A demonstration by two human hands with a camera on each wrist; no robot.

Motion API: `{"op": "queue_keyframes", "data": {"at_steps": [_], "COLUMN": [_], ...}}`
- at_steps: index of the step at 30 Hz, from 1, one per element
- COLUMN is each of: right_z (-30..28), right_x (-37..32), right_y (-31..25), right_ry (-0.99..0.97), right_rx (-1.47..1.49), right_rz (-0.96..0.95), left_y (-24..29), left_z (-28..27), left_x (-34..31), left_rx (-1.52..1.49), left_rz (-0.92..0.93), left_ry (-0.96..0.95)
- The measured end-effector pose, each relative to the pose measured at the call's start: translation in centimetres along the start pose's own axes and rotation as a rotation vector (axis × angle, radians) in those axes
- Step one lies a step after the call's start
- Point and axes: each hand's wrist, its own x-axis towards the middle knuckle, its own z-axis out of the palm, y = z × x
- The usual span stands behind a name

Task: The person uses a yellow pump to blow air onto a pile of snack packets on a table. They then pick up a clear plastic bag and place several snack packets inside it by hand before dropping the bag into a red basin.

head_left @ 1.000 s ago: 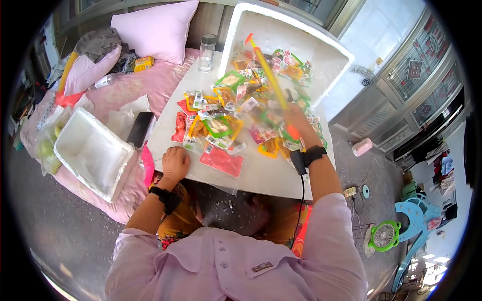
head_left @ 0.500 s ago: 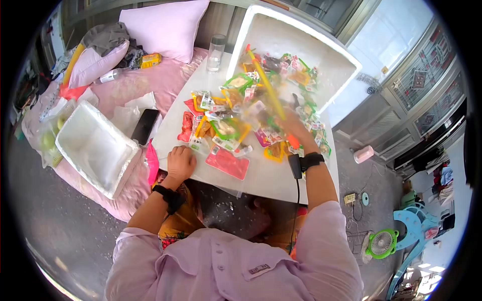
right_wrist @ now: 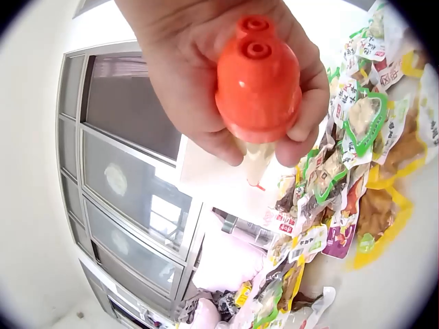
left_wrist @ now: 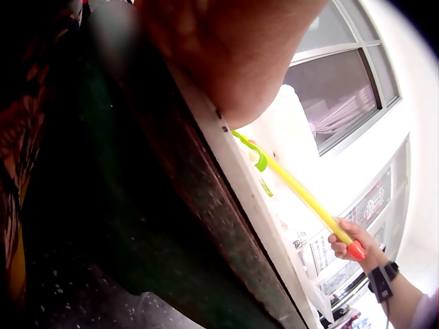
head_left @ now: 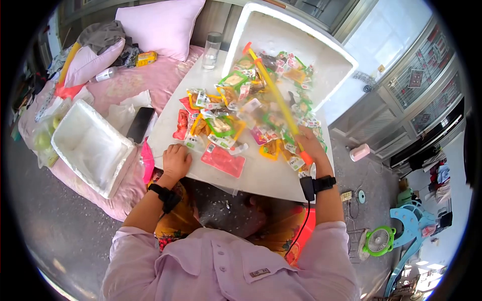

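Head view: yellow stick [head_left: 275, 93] gripped in right hand [head_left: 307, 145].

On the white table [head_left: 261, 176]: a broad heap of snack packets [head_left: 236, 113] across the middle, a flat red packet [head_left: 222, 159] near the front edge, a clear glass [head_left: 211, 49] at the far left corner. Alongside, on the pink bed [head_left: 120, 88]: a white foam box [head_left: 90, 145], a dark phone [head_left: 139, 125], pink pillows [head_left: 160, 27] at the far end

I see a home, seemingly a bedroom. Beyond the left hand [head_left: 175, 161] lies a pink-covered bed [head_left: 125, 83] with pillows [head_left: 163, 25]. Right of the right hand [head_left: 306, 144] stand glass-fronted cabinets [head_left: 427, 70] and a floor fan [head_left: 380, 241].
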Motion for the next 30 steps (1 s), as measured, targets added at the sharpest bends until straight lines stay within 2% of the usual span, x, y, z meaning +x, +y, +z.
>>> {"op": "queue_keyframes", "data": {"at_steps": [3,6,7,9,11,13,16,18,20,24,27,30], "right_z": [1.6,1.7,1.7,1.2,0.2,-0.5,-2.2,-3.3,-3.4,-3.7,-5.5,-6.0], "right_x": [6.0,14.2,14.5,14.1,10.6,3.8,-1.7,-5.1,-8.7,-16.5,-20.2,-19.2], "right_y": [-1.1,2.0,1.8,1.6,0.2,-1.9,0.5,2.6,3.5,4.8,5.5,5.6], "right_ry": [-0.013,0.079,-0.009,-0.060,-0.093,-0.037,-0.019,-0.093,-0.106,-0.077,-0.079,-0.083], "right_rx": [-0.270,-0.655,-0.671,-0.687,-0.646,-0.593,-0.434,-0.119,-0.096,-0.109,0.146,0.212], "right_rz": [-0.152,-0.396,-0.352,-0.382,-0.112,-0.069,0.010,0.117,0.154,0.205,0.161,-0.031], "left_y": [0.0,0.1,0.1,0.1,0.1,0.0,0.2,0.3,0.3,0.3,0.4,0.5], "left_z": [-0.1,-0.3,-0.4,-0.5,-0.2,-0.1,-0.2,-0.3,-0.2,-0.1,-0.2,-0.2], "left_x": [0.1,0.2,0.2,0.2,0.0,0.1,0.1,0.0,0.0,-0.1,0.0,0.0], "left_rx": [-0.001,0.003,0.006,0.003,0.009,0.013,0.018,0.028,0.030,0.031,0.035,0.040], "left_rz": [-0.018,-0.028,-0.025,-0.019,-0.019,-0.018,-0.020,-0.019,-0.023,-0.004,0.000,0.009], "left_ry": [-0.024,-0.058,-0.053,-0.046,-0.038,-0.035,-0.034,-0.031,-0.032,-0.008,-0.026,-0.025]}}
